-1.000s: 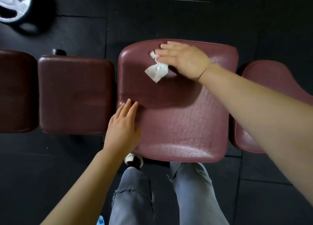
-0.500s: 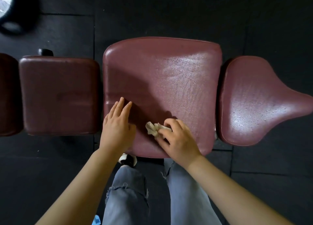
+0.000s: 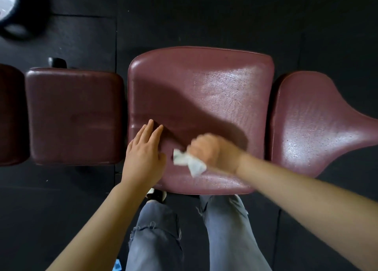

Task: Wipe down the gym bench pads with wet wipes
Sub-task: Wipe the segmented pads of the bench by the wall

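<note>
I am leaning over the middle pad (image 3: 204,99) of the bench, a maroon cushion with a wet sheen across its far right part. My right hand (image 3: 212,151) is curled into a fist, blurred, and is gripping a crumpled white wipe (image 3: 189,162) that is sticking out from under the fist toward my left. The wipe is lying against the near part of the middle pad, just beside my left thumb. My left hand (image 3: 144,154) is resting flat on the pad's near left corner, fingers straight and close together, holding nothing. To the left, across a narrow gap, a darker square pad (image 3: 73,115) is sitting, and past it the edge of another pad (image 3: 10,115) is showing at the frame's border. To the right, a tapered pad (image 3: 315,123) is narrowing toward the right edge, its surface also glistening. My legs in grey jeans (image 3: 155,240) are standing against the near edge of the middle pad, on a dark floor (image 3: 204,21). A weight plate (image 3: 8,5) is lying on the floor at the far left corner
</note>
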The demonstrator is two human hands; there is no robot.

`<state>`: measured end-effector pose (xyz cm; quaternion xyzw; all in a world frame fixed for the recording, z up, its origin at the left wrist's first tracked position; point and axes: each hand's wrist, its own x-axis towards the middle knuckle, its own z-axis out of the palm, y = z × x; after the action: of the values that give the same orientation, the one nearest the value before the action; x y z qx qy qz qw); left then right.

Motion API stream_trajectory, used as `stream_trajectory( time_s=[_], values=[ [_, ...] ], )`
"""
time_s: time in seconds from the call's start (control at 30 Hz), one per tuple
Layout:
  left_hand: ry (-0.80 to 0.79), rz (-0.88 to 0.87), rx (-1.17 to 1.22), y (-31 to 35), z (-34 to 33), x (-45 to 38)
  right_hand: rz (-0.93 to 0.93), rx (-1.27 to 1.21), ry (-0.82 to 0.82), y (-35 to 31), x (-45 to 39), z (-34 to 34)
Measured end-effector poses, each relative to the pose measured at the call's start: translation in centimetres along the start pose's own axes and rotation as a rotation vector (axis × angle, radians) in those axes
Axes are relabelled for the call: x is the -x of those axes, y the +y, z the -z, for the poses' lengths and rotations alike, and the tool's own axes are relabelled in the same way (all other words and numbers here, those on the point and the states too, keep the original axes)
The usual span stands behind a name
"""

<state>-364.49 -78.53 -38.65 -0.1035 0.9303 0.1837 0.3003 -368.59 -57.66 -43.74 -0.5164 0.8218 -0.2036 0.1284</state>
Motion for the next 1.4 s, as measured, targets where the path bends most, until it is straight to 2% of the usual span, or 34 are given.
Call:
stream_trajectory(
  time_s=[0.1,0.2,0.27,0.3,0.37,0.5,0.6,0.8,0.93,1.07,1.23,1.33,1.4],
  values=[
    [0.000,-0.008,-0.020,-0.2,-0.1,0.0,-0.243,0.043,-0.021,7.2,-5.5,4.6],
    [0.008,-0.008,-0.025,-0.2,-0.2,-0.1,-0.640,0.190,0.087,13.2,-8.5,8.2],
    [0.024,-0.011,-0.016,-0.1,-0.3,-0.1,-0.854,0.223,0.187,14.1,-9.0,8.4],
    [0.031,-0.013,-0.011,0.0,-0.3,-0.1,-0.873,0.172,0.229,13.2,-8.8,7.8],
    [0.026,-0.009,-0.008,0.1,-0.3,-0.1,-0.765,0.065,0.196,9.6,-6.4,4.7],
    [0.006,-0.007,-0.027,0.1,0.0,-0.2,-0.360,-0.122,-0.045,-3.0,2.9,-0.5],
    [-0.009,-0.014,-0.048,0.1,0.3,-0.1,-0.162,-0.213,-0.212,-5.8,6.7,-1.5],
    [0.042,-0.053,-0.034,1.1,-0.3,0.2,-0.363,0.073,0.073,3.2,-1.1,1.1],
    [0.054,-0.067,-0.009,2.1,-0.8,0.2,-0.517,-0.085,0.083,4.0,-3.3,2.4],
    [0.031,-0.090,-0.022,2.9,-0.9,-0.2,-0.599,-0.207,0.095,0.2,-0.3,0.5],
    [-0.018,-0.104,-0.062,3.3,-0.7,-0.6,-0.344,-0.315,-0.053,-7.3,6.9,-2.2],
    [-0.015,-0.101,-0.070,3.3,-0.7,-0.6,-0.258,-0.291,-0.052,-5.1,6.7,-1.3],
    [-0.009,-0.109,-0.074,3.1,-0.7,-0.8,-0.324,-0.325,0.070,-0.1,4.0,0.5]
  ],
)
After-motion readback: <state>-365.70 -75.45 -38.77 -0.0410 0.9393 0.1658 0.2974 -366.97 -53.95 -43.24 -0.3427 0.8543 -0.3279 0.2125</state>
